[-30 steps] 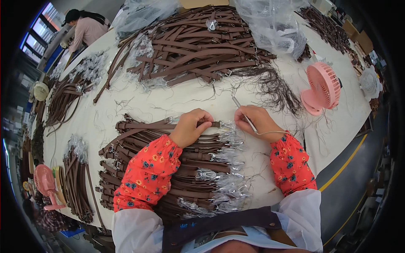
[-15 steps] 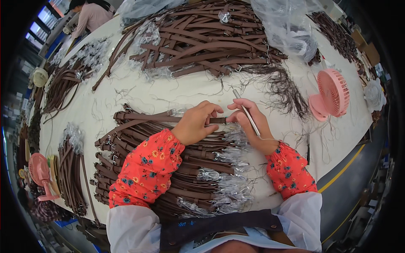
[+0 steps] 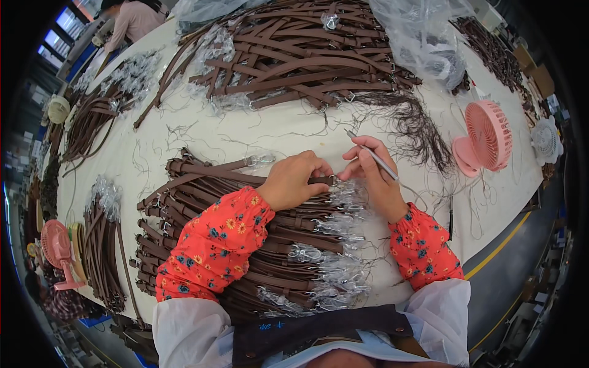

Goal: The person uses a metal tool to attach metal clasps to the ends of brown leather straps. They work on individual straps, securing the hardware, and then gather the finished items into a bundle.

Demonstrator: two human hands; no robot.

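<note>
A stack of brown leather straps [image 3: 245,239] with plastic-wrapped metal buckles lies on the white table [image 3: 270,132] right in front of me. My left hand [image 3: 293,180] pinches the end of one brown strap [image 3: 320,181] at the top of the stack. My right hand [image 3: 373,170] is beside it, fingertips at the same strap end, with a thin metal tool [image 3: 372,154] held between its fingers and pointing up and left. Both forearms wear red floral sleeves.
A large heap of brown straps [image 3: 294,58] and clear plastic bags [image 3: 423,37] fill the far side. Loose dark threads [image 3: 417,126] lie to the right beside a pink fan [image 3: 488,138]. More strap bundles [image 3: 104,245] lie left; another person [image 3: 135,18] works at the far left.
Both hands have stayed together at the strap end on top of the stack; the view shifted slightly, and the right hand's tool now points more up-left.
</note>
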